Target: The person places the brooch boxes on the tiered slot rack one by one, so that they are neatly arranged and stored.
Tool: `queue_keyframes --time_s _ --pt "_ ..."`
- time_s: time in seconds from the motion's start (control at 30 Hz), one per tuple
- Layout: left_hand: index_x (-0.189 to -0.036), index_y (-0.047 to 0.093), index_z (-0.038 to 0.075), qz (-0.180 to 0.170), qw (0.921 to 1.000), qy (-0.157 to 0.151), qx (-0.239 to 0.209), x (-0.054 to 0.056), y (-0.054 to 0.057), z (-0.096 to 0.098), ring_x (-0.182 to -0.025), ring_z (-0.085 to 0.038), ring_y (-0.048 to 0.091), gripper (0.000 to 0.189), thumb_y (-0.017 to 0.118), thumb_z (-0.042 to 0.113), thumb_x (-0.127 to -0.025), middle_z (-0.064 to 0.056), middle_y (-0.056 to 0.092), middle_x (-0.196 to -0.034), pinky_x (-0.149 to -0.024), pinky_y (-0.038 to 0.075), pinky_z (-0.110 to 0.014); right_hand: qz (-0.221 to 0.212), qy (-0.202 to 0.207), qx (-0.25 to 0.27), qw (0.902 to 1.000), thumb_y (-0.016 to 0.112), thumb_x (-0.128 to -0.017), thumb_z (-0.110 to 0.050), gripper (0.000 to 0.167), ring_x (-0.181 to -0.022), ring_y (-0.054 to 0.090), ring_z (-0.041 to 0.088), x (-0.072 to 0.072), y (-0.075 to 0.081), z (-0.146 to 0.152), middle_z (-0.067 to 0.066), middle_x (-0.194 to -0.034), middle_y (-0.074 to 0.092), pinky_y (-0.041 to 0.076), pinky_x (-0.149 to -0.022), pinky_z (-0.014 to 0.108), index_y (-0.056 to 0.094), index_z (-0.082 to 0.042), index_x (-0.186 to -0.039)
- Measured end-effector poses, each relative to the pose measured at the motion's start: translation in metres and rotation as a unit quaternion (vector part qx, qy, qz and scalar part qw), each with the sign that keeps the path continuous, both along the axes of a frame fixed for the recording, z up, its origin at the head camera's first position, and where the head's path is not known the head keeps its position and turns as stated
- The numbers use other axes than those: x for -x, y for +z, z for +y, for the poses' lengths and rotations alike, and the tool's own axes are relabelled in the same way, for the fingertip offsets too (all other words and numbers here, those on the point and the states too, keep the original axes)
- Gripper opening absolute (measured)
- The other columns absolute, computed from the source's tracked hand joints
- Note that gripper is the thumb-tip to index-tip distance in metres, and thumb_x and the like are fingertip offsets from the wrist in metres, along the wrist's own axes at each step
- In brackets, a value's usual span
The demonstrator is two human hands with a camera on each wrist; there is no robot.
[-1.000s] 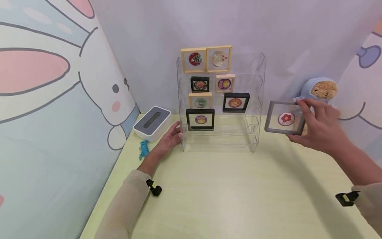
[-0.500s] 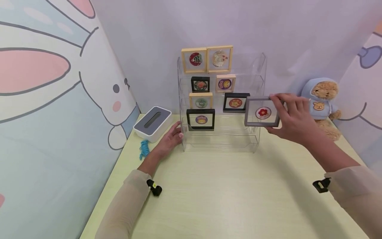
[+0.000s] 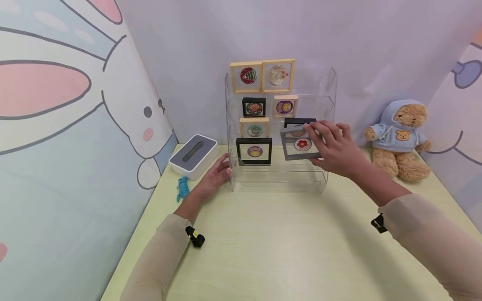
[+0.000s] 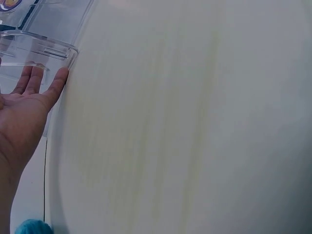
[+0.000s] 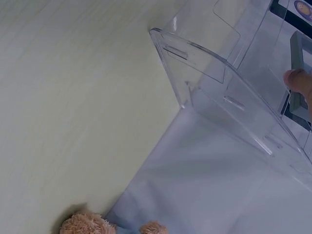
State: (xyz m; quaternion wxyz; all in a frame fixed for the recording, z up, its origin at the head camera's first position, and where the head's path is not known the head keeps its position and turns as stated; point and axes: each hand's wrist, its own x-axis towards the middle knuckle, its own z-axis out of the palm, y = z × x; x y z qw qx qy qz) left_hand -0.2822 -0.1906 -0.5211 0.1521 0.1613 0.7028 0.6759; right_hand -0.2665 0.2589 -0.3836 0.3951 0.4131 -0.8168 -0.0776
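Observation:
My right hand (image 3: 335, 146) pinches a grey square frame (image 3: 303, 144) with a red flower badge inside, thumb below and fingers on top. It holds the frame, slightly tilted, in front of the third tier of a clear acrylic display rack (image 3: 278, 183). Partly covered behind it is a black frame (image 3: 300, 121). A thumb and the grey frame's edge (image 5: 295, 63) show at the right wrist view's border. Down at the rack's lower left side, my left hand (image 3: 214, 177) rests against the panel, its fingers (image 4: 57, 85) extended in the left wrist view.
Light wood frames (image 3: 246, 77) and black frames (image 3: 254, 151) stand on the rack's tiers. Left of it are a white box with a grey slotted lid (image 3: 193, 154) and a blue yarn bundle (image 3: 183, 189). A teddy bear (image 3: 401, 140) sits at right against the wall.
My right hand has carried the grey frame leftward from beside the teddy bear to the front of the rack, uncovering the bear. My left hand has stayed at the rack's side.

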Motion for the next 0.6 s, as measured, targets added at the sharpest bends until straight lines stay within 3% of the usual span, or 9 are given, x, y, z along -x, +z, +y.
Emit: queue_keyframes --time_s 0.23,0.6 --pt "-0.176 0.024 0.030 0.007 0.9999 -0.008 -0.007 0.001 0.000 -0.001 -0.163 -0.045 0.039 0.065 0.054 0.025 -0.118 -0.021 0.040 -0.174 -0.130 0.038 -0.063 0.004 0.000 -0.042 0.9991 0.107 -0.067 -0.043 0.129 -0.140 0.044 0.045 0.008 -0.005 -0.014 0.026 -0.156 0.048 0.040 -0.096 0.065 0.040 -0.002 -0.169" --pt "-0.177 0.023 0.029 0.003 0.9999 -0.009 -0.007 0.001 -0.001 -0.001 -0.163 -0.045 0.038 0.067 0.055 0.026 -0.118 -0.021 0.039 -0.174 -0.131 0.037 -0.063 -0.014 -0.011 -0.072 0.9973 0.107 -0.066 -0.048 0.130 -0.144 0.043 0.044 0.013 -0.013 -0.014 0.024 -0.158 0.046 0.039 -0.097 0.066 0.040 -0.004 -0.168"
